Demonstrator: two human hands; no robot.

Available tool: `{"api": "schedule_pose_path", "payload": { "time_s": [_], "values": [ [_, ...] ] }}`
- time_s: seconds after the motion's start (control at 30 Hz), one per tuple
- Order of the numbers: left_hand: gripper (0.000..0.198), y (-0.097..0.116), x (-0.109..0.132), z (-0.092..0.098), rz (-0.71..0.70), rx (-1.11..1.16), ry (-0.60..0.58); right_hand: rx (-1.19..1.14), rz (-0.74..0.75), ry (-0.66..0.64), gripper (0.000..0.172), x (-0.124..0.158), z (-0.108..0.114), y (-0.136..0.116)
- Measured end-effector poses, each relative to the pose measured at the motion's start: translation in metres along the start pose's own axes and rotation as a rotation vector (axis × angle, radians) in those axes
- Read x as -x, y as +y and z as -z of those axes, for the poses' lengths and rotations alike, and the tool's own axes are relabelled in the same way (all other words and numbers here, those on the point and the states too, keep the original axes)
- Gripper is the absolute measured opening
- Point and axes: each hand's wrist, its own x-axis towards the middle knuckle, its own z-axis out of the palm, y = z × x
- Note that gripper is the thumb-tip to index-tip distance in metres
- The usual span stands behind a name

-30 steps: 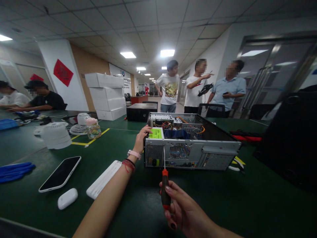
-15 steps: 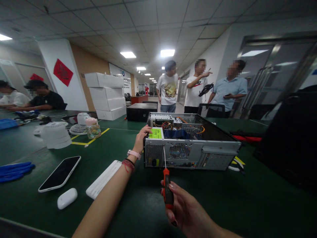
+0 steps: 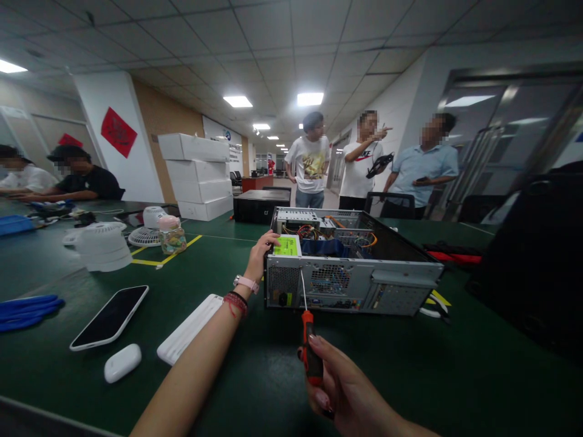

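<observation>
An opened computer case (image 3: 401,285) lies on the table with its rear panel facing me. Inside its left corner sits a power supply (image 3: 288,245) with a bright green label. Curled over that corner, my left hand (image 3: 263,252) grips the case, fingertips touching the power supply. A screwdriver (image 3: 311,355) with a red and black handle is held in my right hand (image 3: 339,379), fingers wrapped round it. Its thin shaft points up and away from me, the tip at the rear panel beside the perforated power supply grille. Whether the tip sits in a screw I cannot tell.
Left of my arm lie a white slab-like device (image 3: 191,328), a phone (image 3: 112,315), an earbud case (image 3: 122,363) and blue gloves (image 3: 30,311). White boxes (image 3: 200,176) and a black case (image 3: 262,206) stand farther back. A dark bag (image 3: 537,261) is at right. Several people are beyond.
My right hand and the screwdriver handle have shifted slightly right, and the grip has turned a little. The tip stays at the same panel area. My left hand stays in place.
</observation>
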Motion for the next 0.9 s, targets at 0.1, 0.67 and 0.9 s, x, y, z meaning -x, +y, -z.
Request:
{"api": "schedule_pose_path", "payload": {
  "time_s": [0.1, 0.67, 0.9],
  "values": [
    [0.025, 0.0010, 0.0001, -0.0005, 0.006, 0.020, -0.002, 0.009, 0.009, -0.009, 0.042, -0.0017, 0.0015, -0.0002],
    [0.026, 0.0029, -0.0007, -0.0003, -0.005, -0.014, -0.004, -0.007, -0.018, -0.005, 0.036, -0.0065, 0.0056, 0.0005],
    [0.025, 0.0023, -0.0005, -0.0006, 0.003, 0.001, -0.003, 0.018, -0.012, 0.010, 0.036, -0.0061, 0.0050, 0.0016]
  ]
}}
